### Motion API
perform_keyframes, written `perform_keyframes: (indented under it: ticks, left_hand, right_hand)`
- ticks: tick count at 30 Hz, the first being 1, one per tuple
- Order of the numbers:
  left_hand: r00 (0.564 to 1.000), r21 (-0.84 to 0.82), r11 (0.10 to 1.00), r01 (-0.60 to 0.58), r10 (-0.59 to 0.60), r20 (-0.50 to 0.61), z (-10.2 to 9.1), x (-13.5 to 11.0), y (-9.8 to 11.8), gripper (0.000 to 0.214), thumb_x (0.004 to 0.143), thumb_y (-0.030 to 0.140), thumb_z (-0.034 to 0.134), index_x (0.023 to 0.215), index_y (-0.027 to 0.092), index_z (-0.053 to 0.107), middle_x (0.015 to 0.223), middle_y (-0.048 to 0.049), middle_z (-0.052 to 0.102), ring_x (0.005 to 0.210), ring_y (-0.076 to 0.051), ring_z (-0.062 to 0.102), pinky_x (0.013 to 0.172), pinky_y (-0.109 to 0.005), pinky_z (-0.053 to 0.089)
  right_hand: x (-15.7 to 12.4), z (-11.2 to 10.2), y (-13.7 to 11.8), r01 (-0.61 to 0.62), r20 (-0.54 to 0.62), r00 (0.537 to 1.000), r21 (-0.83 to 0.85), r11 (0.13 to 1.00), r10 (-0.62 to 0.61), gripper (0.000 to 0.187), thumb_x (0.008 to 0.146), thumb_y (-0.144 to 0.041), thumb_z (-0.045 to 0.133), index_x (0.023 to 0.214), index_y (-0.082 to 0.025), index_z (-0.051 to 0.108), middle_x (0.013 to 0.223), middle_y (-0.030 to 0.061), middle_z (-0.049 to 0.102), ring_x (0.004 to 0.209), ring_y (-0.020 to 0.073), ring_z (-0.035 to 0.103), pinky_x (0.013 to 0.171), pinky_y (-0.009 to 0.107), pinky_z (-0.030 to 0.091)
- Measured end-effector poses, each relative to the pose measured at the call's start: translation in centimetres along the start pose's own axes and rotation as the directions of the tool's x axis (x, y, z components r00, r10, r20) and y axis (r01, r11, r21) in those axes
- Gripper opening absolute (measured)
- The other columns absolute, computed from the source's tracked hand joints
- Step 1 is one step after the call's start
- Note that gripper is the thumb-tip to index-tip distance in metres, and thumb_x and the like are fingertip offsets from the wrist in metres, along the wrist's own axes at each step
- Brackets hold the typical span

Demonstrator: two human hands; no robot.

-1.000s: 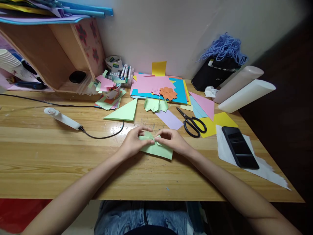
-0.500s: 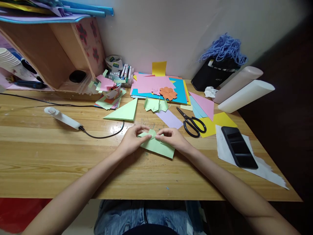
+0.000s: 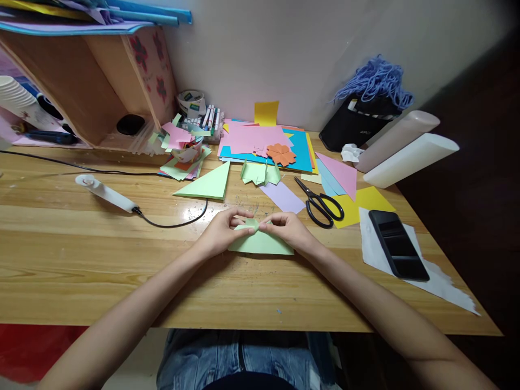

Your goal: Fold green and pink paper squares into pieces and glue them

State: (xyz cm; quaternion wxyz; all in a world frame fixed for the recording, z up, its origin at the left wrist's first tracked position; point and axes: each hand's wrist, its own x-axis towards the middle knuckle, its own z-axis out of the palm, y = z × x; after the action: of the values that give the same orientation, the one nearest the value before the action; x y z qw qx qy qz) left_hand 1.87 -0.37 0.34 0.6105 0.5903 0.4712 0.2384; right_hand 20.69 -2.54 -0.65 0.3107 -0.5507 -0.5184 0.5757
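A light green folded paper [image 3: 262,245] lies between my hands over the wooden table. My left hand [image 3: 224,230] pinches its upper part from the left, thumb on top. From the right, my right hand [image 3: 284,226] pinches the same paper close to the left fingertips. A small folded peak shows between the two hands; my fingers hide part of the folds. Beyond the hands sit a green cut paper piece [image 3: 260,174] with upright flaps and a lilac paper [image 3: 283,197]. A green paper triangle [image 3: 209,184] lies to the upper left.
Black-handled scissors [image 3: 320,205] lie right of my hands, beside yellow paper [image 3: 374,200]. Farther right, a phone [image 3: 398,245] rests on torn white paper. A white device [image 3: 106,194] with a black cable is at left. Coloured sheets with an orange paper flower [image 3: 281,155] lie behind.
The green paper has turned slightly, so its near edge now runs almost level. My fingertips have drawn a little closer together; both hands keep their pinch.
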Motion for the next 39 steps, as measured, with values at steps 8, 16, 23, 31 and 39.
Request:
perform_keyframes:
  ticks: [8,16,23,31,39]
  left_hand:
    - [0.993,0.072,0.991,-0.109,0.112,-0.025,0.4,-0.6,0.3,0.038,0.067,0.030,0.064,0.101,0.014,0.056,0.066,0.0011,0.054,0.060,-0.011,0.052,0.052,-0.019,0.038]
    - [0.982,0.079,0.981,-0.179,0.184,-0.049,0.6,-0.5,0.1,0.034,0.072,0.034,0.059,0.100,0.015,0.057,0.087,-0.0060,0.063,0.076,-0.015,0.058,0.064,-0.024,0.044]
    - [0.991,0.069,0.992,-0.103,0.108,-0.077,0.8,-0.5,0.1,0.044,0.065,0.035,0.067,0.102,0.013,0.056,0.065,0.0016,0.053,0.062,-0.012,0.052,0.056,-0.020,0.038]
    - [0.982,0.125,0.976,-0.181,0.186,-0.030,1.0,-0.6,-0.2,0.040,0.067,0.026,0.063,0.104,0.015,0.054,0.067,0.0026,0.047,0.065,-0.011,0.048,0.061,-0.021,0.037]
    - [0.951,0.223,0.927,-0.301,0.310,-0.003,1.3,-1.1,0.3,0.039,0.071,0.019,0.054,0.109,0.019,0.047,0.066,0.0041,0.039,0.063,-0.011,0.040,0.062,-0.021,0.034]
  right_hand:
    - [0.1,-0.3,0.2,0.001,0.042,0.999,-0.044,0.999,0.001,0.035,0.065,-0.047,0.066,0.076,-0.014,0.068,0.064,0.0024,0.062,0.059,0.0127,0.052,0.053,0.024,0.039]
    - [0.0,-0.3,0.0,-0.006,0.030,1.000,-0.003,1.000,0.006,0.033,0.065,-0.046,0.066,0.074,-0.014,0.065,0.062,0.0003,0.060,0.055,0.0112,0.051,0.051,0.023,0.037]
    - [-0.2,0.0,-0.2,0.022,0.019,1.000,-0.029,0.999,-0.022,0.030,0.065,-0.043,0.066,0.071,-0.014,0.066,0.062,0.0005,0.060,0.056,0.0113,0.051,0.051,0.023,0.036]
    - [0.1,-0.6,-0.3,0.090,0.121,0.990,-0.110,0.990,-0.077,0.024,0.069,-0.040,0.063,0.071,-0.016,0.066,0.068,0.0012,0.062,0.062,0.0117,0.052,0.055,0.023,0.037]
    - [0.1,-0.3,-0.2,0.111,0.118,0.988,-0.055,0.992,-0.104,0.018,0.069,-0.034,0.064,0.067,-0.016,0.063,0.067,0.0004,0.060,0.062,0.0113,0.052,0.058,0.024,0.039]
